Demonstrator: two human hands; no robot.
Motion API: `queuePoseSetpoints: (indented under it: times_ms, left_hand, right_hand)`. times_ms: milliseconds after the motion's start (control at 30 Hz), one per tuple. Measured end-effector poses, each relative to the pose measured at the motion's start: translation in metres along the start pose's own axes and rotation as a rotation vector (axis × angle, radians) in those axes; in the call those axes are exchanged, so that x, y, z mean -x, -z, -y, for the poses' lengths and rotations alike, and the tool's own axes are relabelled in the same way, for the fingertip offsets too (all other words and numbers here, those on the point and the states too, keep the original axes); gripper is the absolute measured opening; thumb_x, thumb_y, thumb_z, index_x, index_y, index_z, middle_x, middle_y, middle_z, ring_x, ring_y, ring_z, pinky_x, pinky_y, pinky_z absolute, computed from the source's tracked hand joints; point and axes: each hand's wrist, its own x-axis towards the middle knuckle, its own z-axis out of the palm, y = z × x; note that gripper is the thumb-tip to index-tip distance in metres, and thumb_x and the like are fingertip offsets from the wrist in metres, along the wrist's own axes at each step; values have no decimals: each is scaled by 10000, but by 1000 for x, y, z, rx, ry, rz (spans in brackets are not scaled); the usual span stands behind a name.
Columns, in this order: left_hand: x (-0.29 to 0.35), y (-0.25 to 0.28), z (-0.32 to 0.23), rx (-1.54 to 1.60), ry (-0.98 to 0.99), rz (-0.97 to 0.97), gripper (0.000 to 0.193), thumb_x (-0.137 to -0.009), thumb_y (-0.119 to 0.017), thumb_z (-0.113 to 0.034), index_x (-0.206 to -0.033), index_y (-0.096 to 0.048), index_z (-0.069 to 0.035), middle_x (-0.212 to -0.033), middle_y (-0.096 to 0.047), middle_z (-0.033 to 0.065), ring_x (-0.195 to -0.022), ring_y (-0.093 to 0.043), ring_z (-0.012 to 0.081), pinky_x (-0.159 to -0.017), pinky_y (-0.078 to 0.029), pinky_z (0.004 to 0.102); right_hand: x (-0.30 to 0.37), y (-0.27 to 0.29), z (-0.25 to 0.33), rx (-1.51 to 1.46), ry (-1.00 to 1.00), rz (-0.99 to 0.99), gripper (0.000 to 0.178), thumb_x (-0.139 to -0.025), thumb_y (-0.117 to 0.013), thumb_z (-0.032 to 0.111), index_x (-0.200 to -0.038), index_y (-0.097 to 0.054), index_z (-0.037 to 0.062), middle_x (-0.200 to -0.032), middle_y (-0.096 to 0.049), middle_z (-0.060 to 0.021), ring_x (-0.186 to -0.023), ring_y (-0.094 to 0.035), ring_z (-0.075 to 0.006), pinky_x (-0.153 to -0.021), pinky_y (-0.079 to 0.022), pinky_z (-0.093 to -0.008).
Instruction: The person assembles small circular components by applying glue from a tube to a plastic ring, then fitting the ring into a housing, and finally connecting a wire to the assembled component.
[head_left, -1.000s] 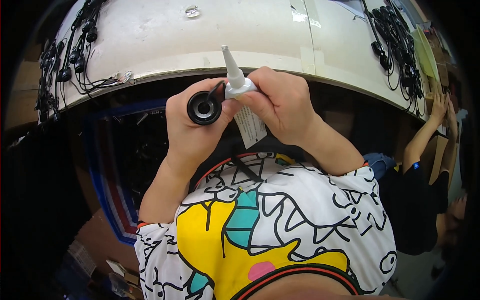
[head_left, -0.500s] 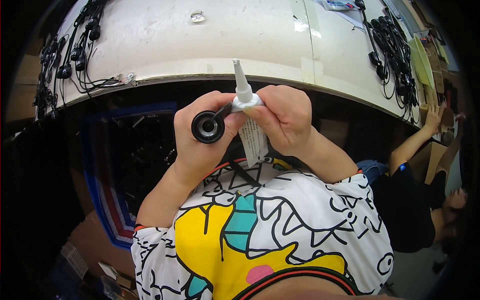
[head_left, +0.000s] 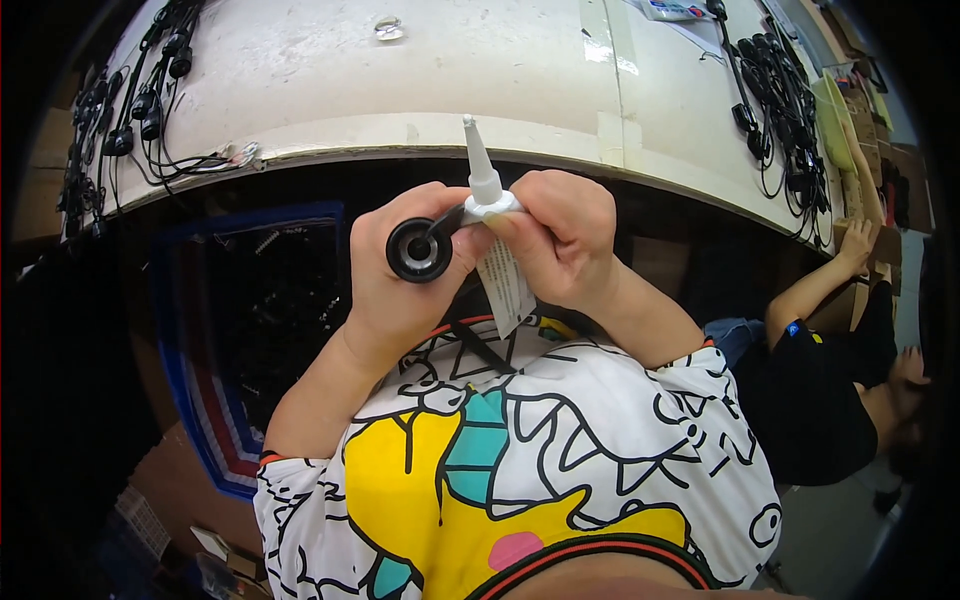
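My left hand (head_left: pixel 375 258) is closed round a black, round, socket-like part (head_left: pixel 418 250) with a hollow front and a short dark strip beside it. Between both hands stands a white squeeze tube (head_left: pixel 491 203), probably glue, its tapered nozzle (head_left: pixel 480 160) pointing away from me. My right hand (head_left: pixel 572 235) pinches the tube's shoulder with its thumb, fingers curled. The left fingers touch the tube's other side. The tube's flat, printed body (head_left: pixel 507 292) hangs below the thumbs. Fingers hide part of both things.
A white table (head_left: pixel 480 80) lies ahead, its edge just beyond my hands. Bundles of black cords with sockets lie at its left (head_left: pixel 150 100) and right (head_left: pixel 775 110). A small clear piece (head_left: pixel 389 28) rests on top. A blue-rimmed bag (head_left: pixel 185 340) is lower left; another person's arm (head_left: pixel 815 290) is at right.
My hands hold the same grip on the tube and the black part. The whole view has shifted slightly; the other person's arm at right has moved a little.
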Motion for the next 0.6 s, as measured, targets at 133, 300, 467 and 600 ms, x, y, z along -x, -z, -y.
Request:
queuePoseSetpoints:
  times_ms: [133, 300, 467, 600]
  left_hand:
    - [-16, 3, 5, 215, 228, 82, 191, -747, -653, -83, -897, -608, 27, -773, -616, 30, -663, -529, 64, -612, -435, 197]
    - [-20, 9, 8, 263, 137, 99, 458, -726, -681, -142, -1103, -443, -39, -909, -510, 34, -727, -466, 62, -633, -404, 184]
    - [-11, 17, 27, 513, 2, 104, 378, -786, -584, -207, -1076, -417, -30, -888, -478, 23, -687, -403, 68, -702, -350, 204]
    - [-14, 20, 12, 369, 52, 139, 264, -807, -537, -219, -935, -523, 12, -856, -495, 32, -721, -426, 86, -691, -335, 210]
  right_hand:
    - [-5, 6, -6, -176, -289, 47, 189, -816, -562, 152, -692, -560, 11, -566, -496, -61, -468, -445, -113, -428, -338, -228]
    - [-10, 32, -7, -969, -783, 0, 252, -872, -502, 240, -827, -572, 2, -622, -522, -13, -505, -447, -52, -464, -346, -185]
    - [-5, 42, -28, -1627, -699, 156, 384, -941, -308, 307, -639, -437, 108, -453, -358, 38, -374, -290, -49, -406, -279, -194]
    - [2, 44, -21, -1783, -764, 241, 398, -947, -261, 340, -612, -370, 155, -443, -339, 66, -357, -277, -35, -410, -282, -183]
